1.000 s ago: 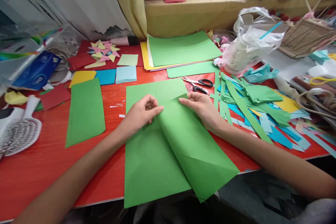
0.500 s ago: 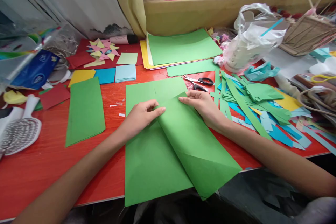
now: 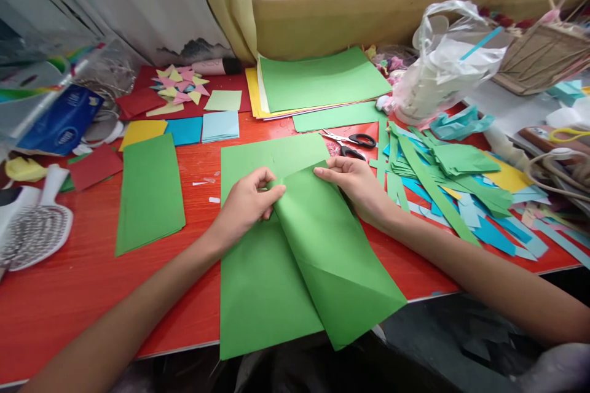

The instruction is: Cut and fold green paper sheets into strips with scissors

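A creased sheet of green paper point(image 3: 329, 233) is held up at its far edge by both hands. My left hand point(image 3: 249, 202) pinches its left corner between thumb and fingers. My right hand point(image 3: 357, 187) pinches the far right corner. Under it, a larger green sheet point(image 3: 262, 295) lies flat on the red table, its near end jutting past the table's front edge. The near end of the held sheet also hangs over that edge. Black-handled scissors point(image 3: 353, 144) lie partly open just beyond my right hand.
Green and blue paper strips point(image 3: 442, 190) are heaped at the right, before a plastic bag with a cup point(image 3: 428, 86). A green stack point(image 3: 151, 196) and a hairbrush point(image 3: 39, 230) lie left. More coloured sheets point(image 3: 318, 83) sit at the back.
The near end of the held green sheet has swung a little to the left. My left hand has shifted slightly left with its corner. Both hands keep their pinch.
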`<state>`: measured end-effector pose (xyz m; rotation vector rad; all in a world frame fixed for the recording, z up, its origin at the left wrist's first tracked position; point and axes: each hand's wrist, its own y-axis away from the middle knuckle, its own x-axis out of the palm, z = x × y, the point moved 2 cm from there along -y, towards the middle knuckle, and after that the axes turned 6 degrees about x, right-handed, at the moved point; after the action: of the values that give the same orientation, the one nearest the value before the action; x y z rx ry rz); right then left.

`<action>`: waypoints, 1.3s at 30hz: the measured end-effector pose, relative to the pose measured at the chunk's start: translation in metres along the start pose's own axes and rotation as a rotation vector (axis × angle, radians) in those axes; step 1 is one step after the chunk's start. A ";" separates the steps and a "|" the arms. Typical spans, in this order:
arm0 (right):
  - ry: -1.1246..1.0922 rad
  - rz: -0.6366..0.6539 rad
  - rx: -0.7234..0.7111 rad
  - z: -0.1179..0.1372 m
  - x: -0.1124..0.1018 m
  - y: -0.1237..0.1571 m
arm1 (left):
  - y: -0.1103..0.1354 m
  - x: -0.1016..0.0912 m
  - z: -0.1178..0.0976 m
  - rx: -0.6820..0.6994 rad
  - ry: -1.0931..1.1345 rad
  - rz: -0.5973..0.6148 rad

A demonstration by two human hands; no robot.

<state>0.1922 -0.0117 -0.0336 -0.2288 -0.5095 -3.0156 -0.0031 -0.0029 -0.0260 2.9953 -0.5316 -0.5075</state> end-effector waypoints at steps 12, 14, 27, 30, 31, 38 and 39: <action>0.026 0.004 -0.026 -0.002 -0.003 -0.003 | 0.001 -0.002 -0.007 0.110 -0.043 -0.116; 0.036 0.002 -0.031 -0.002 -0.003 -0.003 | 0.001 -0.002 -0.007 0.105 -0.042 -0.123; 0.024 0.027 -0.033 -0.002 -0.002 -0.001 | 0.002 -0.003 -0.010 0.155 -0.136 -0.181; 0.021 0.035 -0.045 -0.002 -0.002 -0.002 | 0.001 -0.004 -0.012 0.184 -0.171 -0.230; 0.017 0.037 -0.054 -0.001 -0.002 -0.002 | 0.001 -0.005 -0.011 0.175 -0.157 -0.234; -0.034 0.026 -0.079 -0.001 -0.005 -0.006 | -0.007 -0.008 -0.002 0.012 0.094 -0.212; -0.033 0.034 -0.073 0.000 -0.005 -0.006 | -0.007 -0.009 -0.002 -0.007 0.106 -0.209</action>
<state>0.1965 -0.0060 -0.0365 -0.2885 -0.3947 -3.0048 -0.0082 0.0067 -0.0224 3.0659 -0.2100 -0.3582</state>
